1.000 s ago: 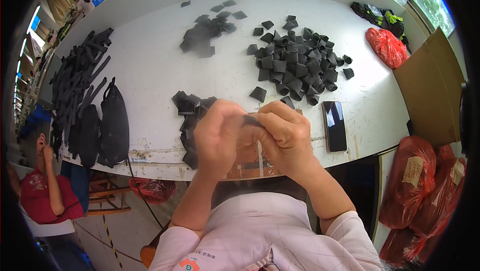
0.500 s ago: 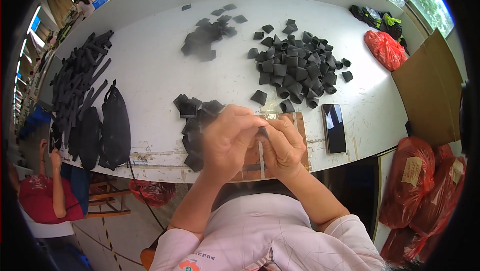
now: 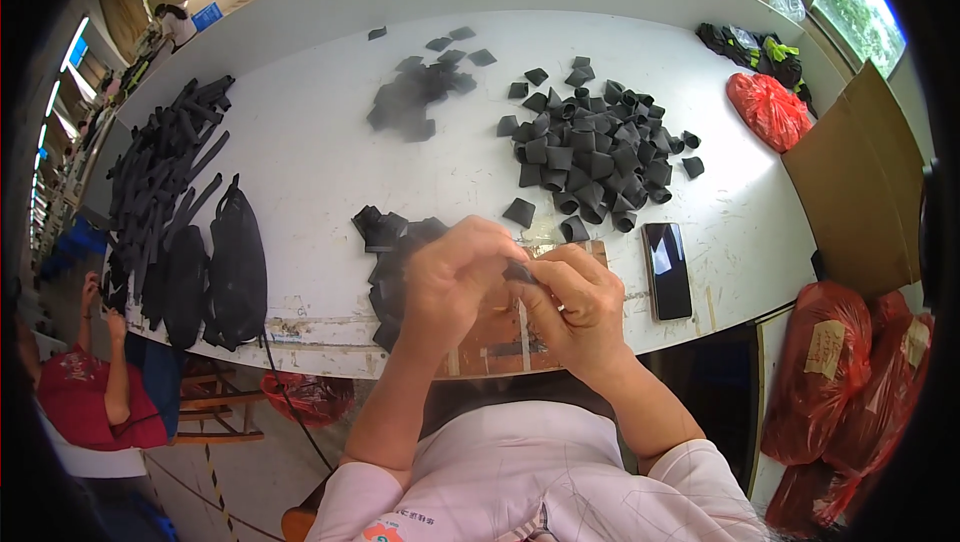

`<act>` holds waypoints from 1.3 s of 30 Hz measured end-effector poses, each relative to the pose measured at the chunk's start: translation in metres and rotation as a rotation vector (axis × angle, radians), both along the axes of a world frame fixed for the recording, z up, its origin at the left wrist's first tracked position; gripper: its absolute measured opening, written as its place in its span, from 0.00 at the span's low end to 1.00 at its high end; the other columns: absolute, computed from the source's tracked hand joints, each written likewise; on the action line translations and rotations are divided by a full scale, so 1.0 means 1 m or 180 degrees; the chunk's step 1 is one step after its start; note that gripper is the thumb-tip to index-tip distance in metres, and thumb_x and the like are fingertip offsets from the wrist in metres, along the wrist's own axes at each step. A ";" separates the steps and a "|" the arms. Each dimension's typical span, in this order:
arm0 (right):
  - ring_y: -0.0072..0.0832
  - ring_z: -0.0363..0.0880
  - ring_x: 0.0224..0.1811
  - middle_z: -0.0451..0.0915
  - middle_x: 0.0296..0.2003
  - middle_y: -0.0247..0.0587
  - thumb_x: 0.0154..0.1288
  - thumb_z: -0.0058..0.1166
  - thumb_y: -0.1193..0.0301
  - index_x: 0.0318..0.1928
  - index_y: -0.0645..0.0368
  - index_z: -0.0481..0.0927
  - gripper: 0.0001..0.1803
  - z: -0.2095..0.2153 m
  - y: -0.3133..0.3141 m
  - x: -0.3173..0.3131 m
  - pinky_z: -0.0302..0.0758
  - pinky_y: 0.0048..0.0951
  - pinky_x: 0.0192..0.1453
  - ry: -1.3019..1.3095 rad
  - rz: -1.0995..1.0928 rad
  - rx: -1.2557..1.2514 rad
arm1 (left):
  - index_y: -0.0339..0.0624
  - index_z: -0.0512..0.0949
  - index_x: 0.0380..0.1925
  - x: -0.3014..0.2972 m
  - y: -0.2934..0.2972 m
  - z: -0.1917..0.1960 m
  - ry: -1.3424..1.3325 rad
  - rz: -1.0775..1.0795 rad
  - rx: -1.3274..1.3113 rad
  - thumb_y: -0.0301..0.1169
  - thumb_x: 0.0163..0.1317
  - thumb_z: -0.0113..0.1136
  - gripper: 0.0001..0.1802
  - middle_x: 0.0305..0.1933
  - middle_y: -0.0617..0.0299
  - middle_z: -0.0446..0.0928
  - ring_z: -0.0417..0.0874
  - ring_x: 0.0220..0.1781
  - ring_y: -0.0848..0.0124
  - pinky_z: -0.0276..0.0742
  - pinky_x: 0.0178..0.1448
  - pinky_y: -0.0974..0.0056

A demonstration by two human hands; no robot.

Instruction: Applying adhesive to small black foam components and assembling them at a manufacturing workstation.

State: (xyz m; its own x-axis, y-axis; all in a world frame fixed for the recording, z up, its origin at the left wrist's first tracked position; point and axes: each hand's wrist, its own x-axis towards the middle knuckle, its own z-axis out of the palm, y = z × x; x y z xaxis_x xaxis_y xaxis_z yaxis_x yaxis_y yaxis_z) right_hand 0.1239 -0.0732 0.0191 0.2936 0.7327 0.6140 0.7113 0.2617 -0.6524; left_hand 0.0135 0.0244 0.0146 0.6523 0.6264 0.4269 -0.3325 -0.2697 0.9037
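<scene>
Both hands meet just above the near edge of the white bench (image 3: 300,172). The left hand (image 3: 455,277) and right hand (image 3: 580,307) pinch 1 small black folded fabric piece (image 3: 518,270) between their fingertips, apparently mid-fold. Next it likely needs a firm crease. Beyond lies a heap of similar black folded pieces (image 3: 590,147).

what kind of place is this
Likely a small workshop or factory bench for hand assembly. A long white table carries a big heap of cut black pieces and a row of black strips, while both hands work one small black piece.
</scene>
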 end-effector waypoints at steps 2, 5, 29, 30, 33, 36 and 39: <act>0.32 0.69 0.21 0.71 0.23 0.39 0.43 0.60 0.77 0.30 0.61 0.75 0.10 -0.006 0.000 0.001 0.67 0.28 0.23 -0.0197 -0.0053 0.0065 | 0.37 0.77 0.30 0.001 0.000 0.002 0.0086 -0.0046 -0.0004 0.17 0.54 0.49 0.08 0.31 0.62 0.74 0.74 0.34 0.75 0.68 0.39 0.73; 0.33 0.66 0.21 0.68 0.22 0.39 0.43 0.59 0.77 0.29 0.62 0.74 0.10 -0.022 0.005 -0.002 0.64 0.29 0.22 -0.0287 -0.0230 0.0366 | 0.37 0.77 0.30 0.003 -0.004 0.004 0.0219 0.0029 0.0077 0.17 0.54 0.49 0.08 0.31 0.61 0.74 0.74 0.33 0.74 0.68 0.39 0.73; 0.34 0.68 0.23 0.70 0.22 0.38 0.46 0.57 0.77 0.29 0.62 0.74 0.08 -0.018 0.008 -0.001 0.66 0.29 0.24 -0.0412 -0.0078 0.0325 | 0.36 0.78 0.28 0.000 0.001 -0.008 0.0100 0.0575 0.1512 0.32 0.53 0.59 0.10 0.22 0.63 0.72 0.68 0.23 0.75 0.62 0.26 0.73; 0.34 0.68 0.23 0.70 0.22 0.38 0.46 0.57 0.77 0.29 0.61 0.74 0.07 -0.016 0.009 0.000 0.66 0.29 0.24 -0.0330 -0.0082 0.0292 | 0.36 0.78 0.28 0.002 -0.003 -0.004 0.0161 0.0745 0.1374 0.32 0.53 0.59 0.09 0.25 0.62 0.73 0.68 0.25 0.75 0.63 0.27 0.73; 0.32 0.69 0.22 0.70 0.22 0.39 0.46 0.58 0.77 0.30 0.61 0.75 0.08 -0.008 0.004 -0.001 0.66 0.28 0.23 -0.0100 -0.0007 0.0167 | 0.36 0.78 0.29 0.001 -0.014 0.004 0.0070 0.0753 0.0741 0.31 0.53 0.59 0.08 0.29 0.61 0.73 0.70 0.29 0.74 0.65 0.33 0.73; 0.30 0.70 0.22 0.71 0.23 0.38 0.45 0.59 0.78 0.31 0.61 0.76 0.09 0.002 0.000 -0.004 0.67 0.28 0.23 0.0478 0.0154 -0.0049 | 0.37 0.77 0.31 -0.002 -0.019 0.001 -0.0495 0.0395 -0.0477 0.29 0.55 0.58 0.07 0.32 0.58 0.73 0.71 0.33 0.71 0.67 0.40 0.70; 0.28 0.70 0.22 0.71 0.23 0.38 0.44 0.60 0.77 0.32 0.61 0.76 0.11 0.007 0.002 -0.003 0.67 0.27 0.23 0.0537 0.0178 -0.0016 | 0.40 0.76 0.34 -0.002 -0.016 -0.006 -0.1145 -0.0113 -0.1501 0.29 0.57 0.55 0.06 0.35 0.57 0.72 0.70 0.40 0.67 0.67 0.47 0.65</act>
State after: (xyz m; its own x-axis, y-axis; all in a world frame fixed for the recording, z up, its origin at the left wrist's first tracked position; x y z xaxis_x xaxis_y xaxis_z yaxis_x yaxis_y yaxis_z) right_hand 0.1204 -0.0709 0.0259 0.3508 0.7538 0.5557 0.5759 0.2943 -0.7627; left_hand 0.0114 0.0082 0.0088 0.5421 0.7826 0.3060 -0.6417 0.1504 0.7521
